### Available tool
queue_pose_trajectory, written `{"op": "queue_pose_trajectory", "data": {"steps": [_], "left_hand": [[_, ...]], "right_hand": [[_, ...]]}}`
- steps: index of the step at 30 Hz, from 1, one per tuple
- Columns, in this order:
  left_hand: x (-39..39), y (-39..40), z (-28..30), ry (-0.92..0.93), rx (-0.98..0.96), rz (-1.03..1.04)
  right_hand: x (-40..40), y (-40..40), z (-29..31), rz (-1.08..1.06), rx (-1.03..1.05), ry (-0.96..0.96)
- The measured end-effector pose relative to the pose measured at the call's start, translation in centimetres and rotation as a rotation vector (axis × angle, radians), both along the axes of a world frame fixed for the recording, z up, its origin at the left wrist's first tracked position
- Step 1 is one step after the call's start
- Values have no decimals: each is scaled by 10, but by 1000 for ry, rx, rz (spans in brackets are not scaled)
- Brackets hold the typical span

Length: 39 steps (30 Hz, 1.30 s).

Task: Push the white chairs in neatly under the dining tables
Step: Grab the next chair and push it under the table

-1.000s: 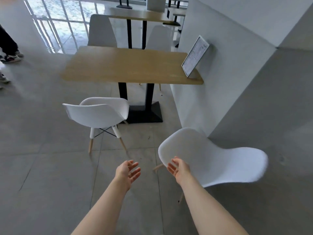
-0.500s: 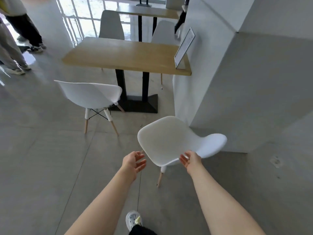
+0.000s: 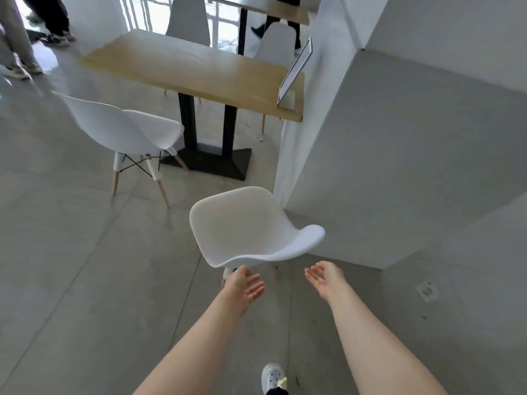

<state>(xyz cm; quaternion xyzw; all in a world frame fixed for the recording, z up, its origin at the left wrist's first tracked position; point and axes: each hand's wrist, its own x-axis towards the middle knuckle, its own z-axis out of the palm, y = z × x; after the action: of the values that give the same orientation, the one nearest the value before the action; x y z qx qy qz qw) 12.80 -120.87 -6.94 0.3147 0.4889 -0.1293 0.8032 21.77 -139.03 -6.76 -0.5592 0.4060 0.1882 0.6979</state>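
Observation:
A white shell chair stands on the floor just in front of me, beside the wall corner, its back towards me. My left hand is open right below the back's lower edge. My right hand is open too, a little apart from the chair's right side. A second white chair stands at the left of the wooden dining table, pulled out from it and turned sideways. Two more white chairs stand on the table's far side.
A framed menu card leans at the table's right end against the white wall. The table's black base sits on the floor. People's legs stand at the far left. My shoe shows at the bottom.
My view has moved closer and turned, so the near chair is now straight ahead. My right hand has come off the chair's edge and both hands hang open just behind it.

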Motion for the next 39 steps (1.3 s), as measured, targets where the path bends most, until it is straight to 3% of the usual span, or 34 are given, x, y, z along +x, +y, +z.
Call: {"op": "queue_pose_trajectory", "data": {"steps": [9, 13, 19, 28, 39], "left_hand": [[103, -78, -44, -40, -105, 422], [134, -77, -53, -124, -119, 478], [159, -61, -62, -64, -88, 568], [188, 72, -57, -115, 109, 447], [287, 236, -60, -145, 80, 295]], "right_hand": [[107, -23, -24, 253, 136, 81], [133, -3, -32, 211, 235, 110], [156, 31, -45, 300, 206, 235], [167, 145, -36, 159, 351, 233], [248, 297, -29, -16, 361, 213]]}}
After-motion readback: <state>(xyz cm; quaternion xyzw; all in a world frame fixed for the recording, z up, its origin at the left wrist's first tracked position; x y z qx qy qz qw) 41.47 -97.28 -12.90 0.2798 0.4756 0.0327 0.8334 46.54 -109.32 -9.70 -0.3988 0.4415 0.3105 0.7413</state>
